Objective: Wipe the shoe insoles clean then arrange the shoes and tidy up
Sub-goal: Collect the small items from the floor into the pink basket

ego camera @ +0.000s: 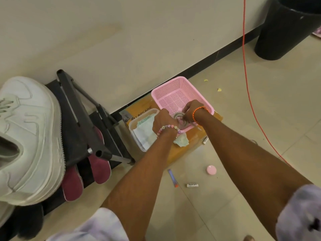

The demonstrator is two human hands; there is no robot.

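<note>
While both arms reach forward over the floor, the left hand (160, 120) and right hand (190, 110) meet at the near corner of a pink basket (166, 91), fingers curled round a grey coiled thing (180, 119) lying partly inside it; what that thing is cannot be told. Left wrist carries a bead bracelet (167, 128), right wrist an orange thread band (198, 113). Basket sits on a flat cardboard box (187, 146) against the dark skirting. Just left of the basket, touching or nearly so, a clear tub (137, 138) holds pale folded wipes (145, 131); a crumpled wipe (181, 140) lies on the box under the left wrist. At far left a white shoe (29, 136) rests on top of a black rack (78, 115), sole edge toward the wall. Two maroon insoles (99, 169) lie on the lower tier, toes pointing toward the camera, side by side. On the tiles near the box: a pink round lid (211, 169), a small white tube (192, 185), a thin blue-and-orange stick (172, 178). An orange cord (246, 80) runs down the wall and across the floor at right. A black bin (284, 32) stands in the upper right corner.
</note>
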